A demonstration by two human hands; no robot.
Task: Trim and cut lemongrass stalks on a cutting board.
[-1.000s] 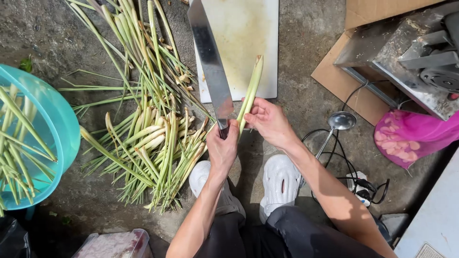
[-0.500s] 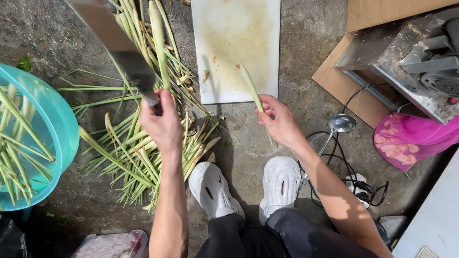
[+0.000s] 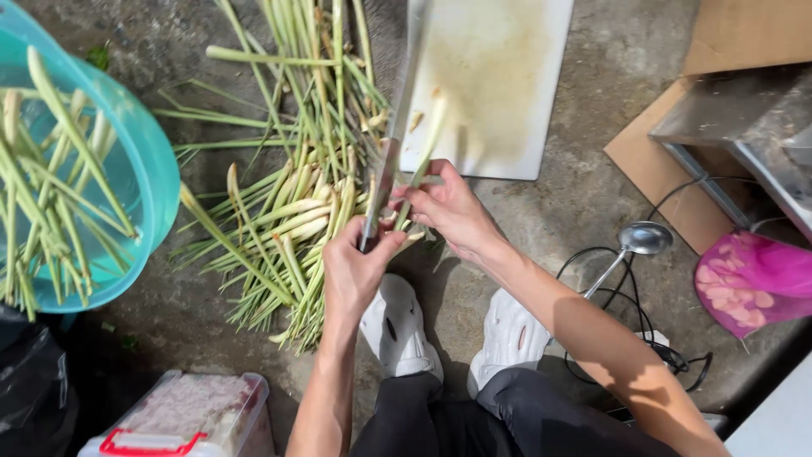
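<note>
Green stalk (image 3: 420, 161) pinched in your right hand (image 3: 452, 207), upper end lying over near edge of white cutting board (image 3: 499, 85). Your left hand (image 3: 355, 271) closed tight round knife (image 3: 391, 144) handle, blade pointing away from you, just beside stalk. Hands near each other, above your white shoes (image 3: 402, 330). Pile of stalks (image 3: 288, 220) on concrete left of knife. Teal basin (image 3: 144, 169) at far left holds more stalks. Ladle (image 3: 634, 245) on ground at right.

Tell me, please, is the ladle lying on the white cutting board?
No, the ladle lies on the concrete ground to the right of the person's right hand, well apart from the cutting board.
</note>
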